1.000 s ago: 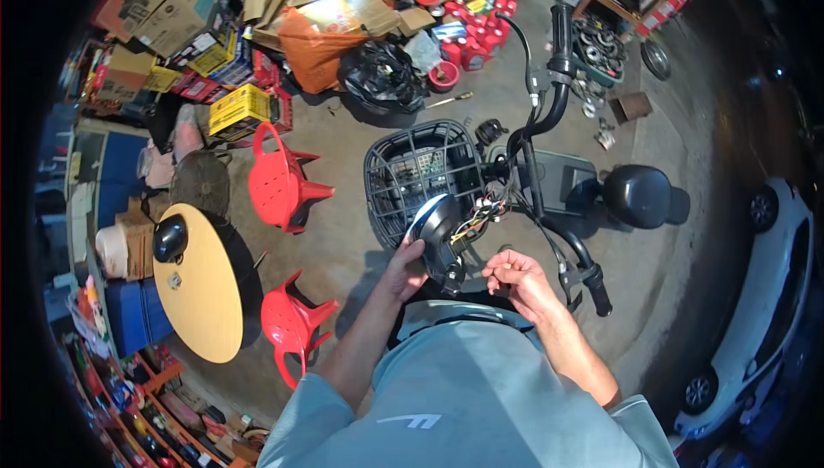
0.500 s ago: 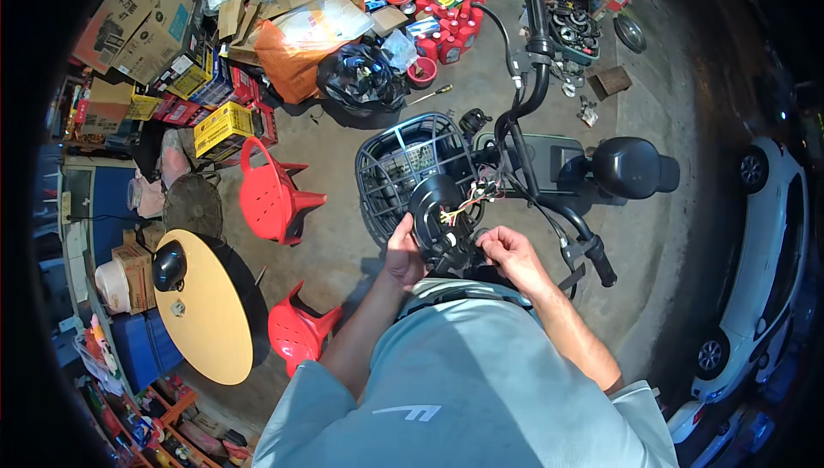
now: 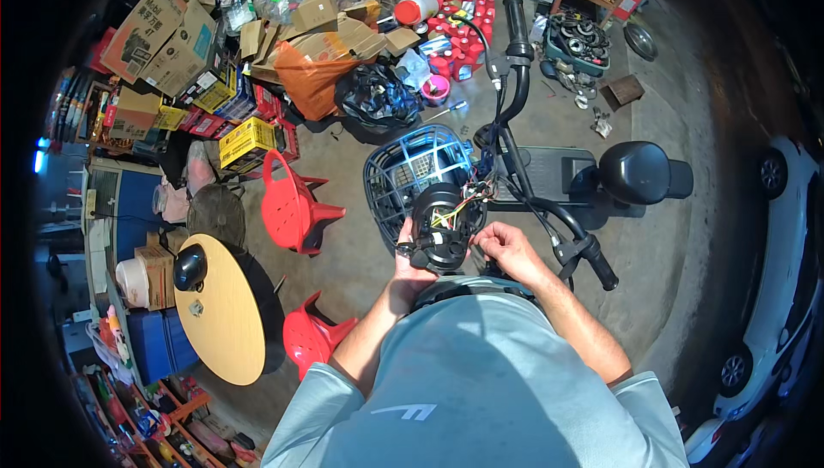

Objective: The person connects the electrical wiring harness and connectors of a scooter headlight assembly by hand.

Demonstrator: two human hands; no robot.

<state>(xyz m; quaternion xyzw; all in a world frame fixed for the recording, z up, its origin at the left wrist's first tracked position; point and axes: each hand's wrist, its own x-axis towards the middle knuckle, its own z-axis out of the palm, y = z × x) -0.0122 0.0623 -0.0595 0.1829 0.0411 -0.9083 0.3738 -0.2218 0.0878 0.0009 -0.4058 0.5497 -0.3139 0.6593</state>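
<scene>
Between my fingers: headlight housing (image 3: 439,227), my left hand (image 3: 407,262) gripping its rim, my right hand (image 3: 506,246) pinching wires (image 3: 468,202) just beyond, nearer.

A round black headlight housing (image 3: 439,226) is hanging open-backed in front of the scooter's wire basket, tilted toward the person, with coloured wires (image 3: 463,202) spilling from it toward the handlebar stem.

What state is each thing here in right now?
Headlight: opened, coloured wires showing, held off the scooter.
Left hand: gripping the headlight's left edge.
Right hand: fingers pinched at its right side.
Basket: upright, looks empty.
Red chairs: tipped over.
</scene>
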